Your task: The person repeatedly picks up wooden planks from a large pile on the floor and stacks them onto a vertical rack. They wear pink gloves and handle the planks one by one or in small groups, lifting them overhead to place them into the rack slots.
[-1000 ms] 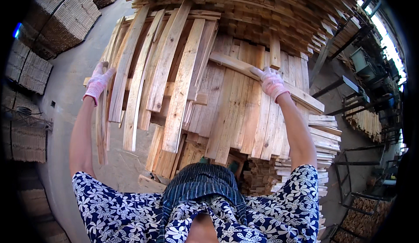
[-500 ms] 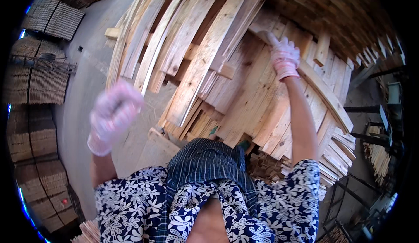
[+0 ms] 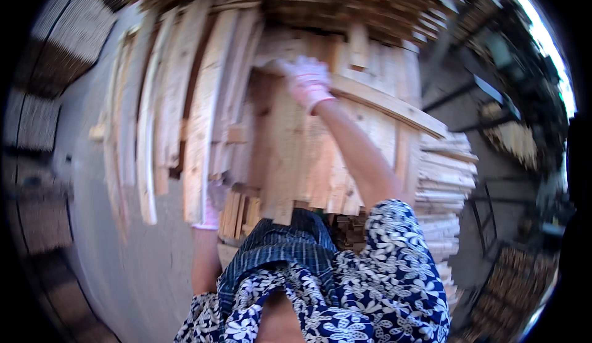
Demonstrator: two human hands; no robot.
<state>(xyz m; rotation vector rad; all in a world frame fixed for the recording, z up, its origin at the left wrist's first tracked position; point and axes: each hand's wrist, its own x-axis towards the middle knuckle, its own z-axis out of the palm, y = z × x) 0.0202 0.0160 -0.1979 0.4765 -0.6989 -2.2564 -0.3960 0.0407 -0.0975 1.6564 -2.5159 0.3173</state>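
My right hand (image 3: 307, 83), in a white and pink work glove, is closed over a narrow wooden plank (image 3: 388, 107). That plank lies slantwise across a layer of flat boards (image 3: 317, 158). My left hand (image 3: 213, 206), also gloved, is low beside the near end of a long pale board (image 3: 208, 115). This board partly covers the left hand, and its fingers are hidden and blurred, so their grip cannot be made out. More long boards (image 3: 151, 109) lie side by side to the left, with their near ends uneven.
A big stack of wood (image 3: 296, 4) rises at the far side. A short wood block (image 3: 358, 46) lies near it. Bundled stacks (image 3: 40, 220) line the left beyond the concrete floor (image 3: 142, 257). Dark metal frames (image 3: 487, 216) stand at the right.
My left hand has come down from the air to the near end of the long board. My right hand stays on the slanted plank. The whole view has swung round to the right.
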